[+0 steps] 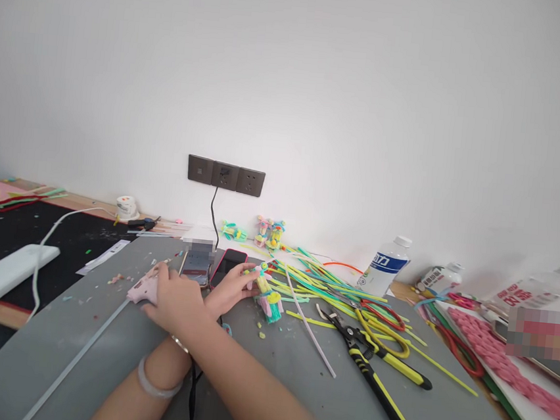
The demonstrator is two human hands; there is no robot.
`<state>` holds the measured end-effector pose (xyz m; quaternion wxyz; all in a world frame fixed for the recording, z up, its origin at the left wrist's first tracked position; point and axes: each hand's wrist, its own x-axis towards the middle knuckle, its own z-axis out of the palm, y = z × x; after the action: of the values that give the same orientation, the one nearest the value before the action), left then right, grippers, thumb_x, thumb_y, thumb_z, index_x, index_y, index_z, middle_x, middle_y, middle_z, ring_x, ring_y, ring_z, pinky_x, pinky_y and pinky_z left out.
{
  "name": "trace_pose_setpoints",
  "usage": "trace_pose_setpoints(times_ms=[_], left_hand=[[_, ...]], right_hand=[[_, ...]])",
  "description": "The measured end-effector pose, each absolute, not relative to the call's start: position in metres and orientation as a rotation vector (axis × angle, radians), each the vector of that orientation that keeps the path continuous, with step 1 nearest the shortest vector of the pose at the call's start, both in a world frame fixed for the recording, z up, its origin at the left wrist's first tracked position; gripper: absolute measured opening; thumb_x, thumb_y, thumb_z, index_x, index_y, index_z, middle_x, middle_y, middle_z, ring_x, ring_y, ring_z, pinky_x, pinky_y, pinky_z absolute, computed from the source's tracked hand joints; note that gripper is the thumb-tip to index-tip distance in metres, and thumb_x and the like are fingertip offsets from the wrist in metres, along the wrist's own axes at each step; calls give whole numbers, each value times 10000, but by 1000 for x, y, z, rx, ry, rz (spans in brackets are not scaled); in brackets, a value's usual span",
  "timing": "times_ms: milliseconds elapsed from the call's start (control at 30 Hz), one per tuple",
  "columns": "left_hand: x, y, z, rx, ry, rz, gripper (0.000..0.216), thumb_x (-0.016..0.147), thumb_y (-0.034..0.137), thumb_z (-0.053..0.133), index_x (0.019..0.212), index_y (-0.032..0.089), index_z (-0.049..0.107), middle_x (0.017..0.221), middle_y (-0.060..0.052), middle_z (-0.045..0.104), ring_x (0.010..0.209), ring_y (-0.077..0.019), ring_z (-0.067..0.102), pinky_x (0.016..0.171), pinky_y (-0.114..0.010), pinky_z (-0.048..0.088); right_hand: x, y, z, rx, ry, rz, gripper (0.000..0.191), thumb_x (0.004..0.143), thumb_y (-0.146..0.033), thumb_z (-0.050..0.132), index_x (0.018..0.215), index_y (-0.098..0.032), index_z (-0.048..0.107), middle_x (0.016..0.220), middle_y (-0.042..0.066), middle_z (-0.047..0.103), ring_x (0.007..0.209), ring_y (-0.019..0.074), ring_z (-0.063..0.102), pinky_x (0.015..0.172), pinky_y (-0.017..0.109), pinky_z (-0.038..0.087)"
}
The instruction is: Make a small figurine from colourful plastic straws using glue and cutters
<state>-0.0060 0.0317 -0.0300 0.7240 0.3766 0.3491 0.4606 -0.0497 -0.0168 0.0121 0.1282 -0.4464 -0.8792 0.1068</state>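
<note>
Two hands are working crossed over the grey tabletop (273, 387). The right hand (175, 302) is reaching across to the left and closing its fingers around the grip of a pink glue gun (142, 290), which is lying low with its nose pointing left. The left hand (230, 290), its wrist wearing a pale bangle, is passing under that forearm and pinching a small pipe-cleaner figure (268, 296) between fingertips and thumb, just beside two phones (211, 264).

The figure is looking very light and fuzzy. Its wire core is probably bending at any squeeze, so the tightly wound middle seems a safer hold than the loose teal fringe at its lower end. The gun seems to be stiff, light plastic, best held by the handle, well away from the nozzle. A heap of loose pipe cleaners (325, 284) and yellow-handled pliers (368, 370) are lying to the right.
</note>
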Motion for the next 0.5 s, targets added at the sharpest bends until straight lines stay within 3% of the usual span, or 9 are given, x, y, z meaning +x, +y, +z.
trace_pose_setpoints(times_ms=[67, 200, 333, 400, 500], left_hand=[[-6, 32, -28, 832, 775, 1003, 298, 792, 278, 778, 1010, 163, 610, 770, -17, 631, 708, -146, 640, 731, -318, 579], [-6, 31, -29, 828, 779, 994, 277, 798, 273, 771, 1000, 170, 613, 746, -3, 614, 701, -137, 631, 708, -298, 577], [-6, 31, -32, 828, 766, 997, 288, 787, 268, 780, 1008, 173, 622, 809, -22, 646, 708, -134, 633, 691, -287, 573], [-5, 31, -32, 835, 752, 1000, 298, 783, 270, 785, 1020, 174, 632, 818, -25, 652, 707, -135, 632, 690, -291, 574], [-5, 31, -33, 830, 743, 1025, 313, 794, 272, 781, 1059, 178, 642, 885, -43, 670, 778, -156, 656, 730, -305, 576]], right_hand=[[-58, -11, 8, -1366, -2617, 349, 881, 804, -357, 715, 1480, -12, 268, 1162, 253, 687, 1012, 343, 712, 777, 440, 597], [-60, -9, 6, -1326, -2647, 416, 743, 862, -229, 580, 1484, 20, 257, 1068, 266, 724, 950, 348, 738, 757, 469, 601], [-52, -11, 7, -1233, -2519, 518, 657, 911, -310, 538, 1455, -3, 331, 1091, 277, 714, 949, 381, 726, 769, 514, 575], [-47, -11, 10, -1088, -2299, 753, 572, 941, -351, 509, 1423, -65, 396, 1081, 217, 724, 919, 319, 726, 772, 441, 572], [-32, -10, 16, -813, -1874, 1123, 382, 989, -371, 419, 1285, -160, 535, 899, 70, 716, 720, 182, 681, 670, 291, 546]])
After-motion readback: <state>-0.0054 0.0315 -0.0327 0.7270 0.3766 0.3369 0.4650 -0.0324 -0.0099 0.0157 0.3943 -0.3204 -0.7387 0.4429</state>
